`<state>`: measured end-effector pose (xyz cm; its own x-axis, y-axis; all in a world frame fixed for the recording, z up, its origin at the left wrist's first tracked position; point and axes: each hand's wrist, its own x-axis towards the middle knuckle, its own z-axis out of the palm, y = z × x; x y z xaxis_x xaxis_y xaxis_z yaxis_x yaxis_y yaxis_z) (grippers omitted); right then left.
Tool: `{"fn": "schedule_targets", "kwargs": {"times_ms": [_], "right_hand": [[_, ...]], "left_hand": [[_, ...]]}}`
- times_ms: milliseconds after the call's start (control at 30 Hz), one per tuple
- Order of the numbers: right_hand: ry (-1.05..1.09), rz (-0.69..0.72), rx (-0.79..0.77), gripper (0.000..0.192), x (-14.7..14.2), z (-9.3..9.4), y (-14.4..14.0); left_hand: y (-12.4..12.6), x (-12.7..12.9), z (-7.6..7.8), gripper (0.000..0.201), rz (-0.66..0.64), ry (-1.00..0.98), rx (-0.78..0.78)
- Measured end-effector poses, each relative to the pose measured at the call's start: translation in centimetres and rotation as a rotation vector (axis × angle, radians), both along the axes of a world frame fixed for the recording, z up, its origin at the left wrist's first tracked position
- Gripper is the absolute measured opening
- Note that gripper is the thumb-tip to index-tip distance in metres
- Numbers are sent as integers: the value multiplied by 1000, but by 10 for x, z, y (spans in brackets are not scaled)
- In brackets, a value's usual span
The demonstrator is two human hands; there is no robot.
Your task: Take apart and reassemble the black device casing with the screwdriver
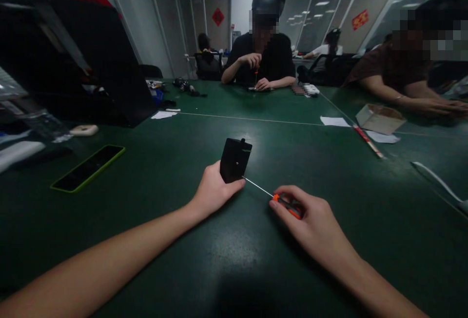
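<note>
Left hand grips the lower end of a small black device, fingers curled round its near edge, holding it tilted up off the green table. Right hand is closed round the orange handle of a screwdriver; its thin shaft runs up-left and the tip meets the device's lower right corner. No readable writing on the device or the tool.

Phone in a green case lies well to the left, screen dark. Cardboard box and paper slip sit far right. Open table around both hands. A person in black works across the table; red wall signs are too blurred to read.
</note>
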<state>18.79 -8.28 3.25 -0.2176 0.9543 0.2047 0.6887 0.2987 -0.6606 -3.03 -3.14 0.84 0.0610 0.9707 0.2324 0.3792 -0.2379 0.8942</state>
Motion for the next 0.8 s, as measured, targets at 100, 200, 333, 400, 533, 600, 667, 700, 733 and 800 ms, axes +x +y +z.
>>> {"fn": "schedule_targets", "kwargs": {"times_ms": [100, 200, 333, 400, 533, 600, 667, 700, 733, 800], "right_hand": [[19, 18, -106, 39, 0, 2, 0], [12, 16, -116, 44, 4, 0, 3], [25, 13, -32, 36, 9, -6, 9], [27, 21, -29, 36, 9, -8, 9], [31, 20, -110, 44, 7, -10, 7], [40, 20, -171, 47, 7, -11, 6], [52, 20, -188, 44, 7, -11, 6], [56, 14, -181, 41, 8, -11, 6], [58, 5, -172, 39, 8, -11, 7], [60, -17, -159, 38, 7, -10, 7]], "left_hand": [[0, 1, 1, 23, 6, -27, 4], [0, 1, 0, 22, -10, -34, 1], [0, 1, -2, 23, -19, -40, 6], [1, 1, -2, 24, -20, -44, 4], [1, 0, -3, 25, -25, -42, 2], [2, 0, -3, 24, -23, -49, -1], [2, -1, -3, 23, -23, -48, 3], [1, -1, -3, 22, -23, -43, 7], [1, 0, -3, 22, -23, -36, 12], [1, 0, -2, 22, -18, -24, 15]]}}
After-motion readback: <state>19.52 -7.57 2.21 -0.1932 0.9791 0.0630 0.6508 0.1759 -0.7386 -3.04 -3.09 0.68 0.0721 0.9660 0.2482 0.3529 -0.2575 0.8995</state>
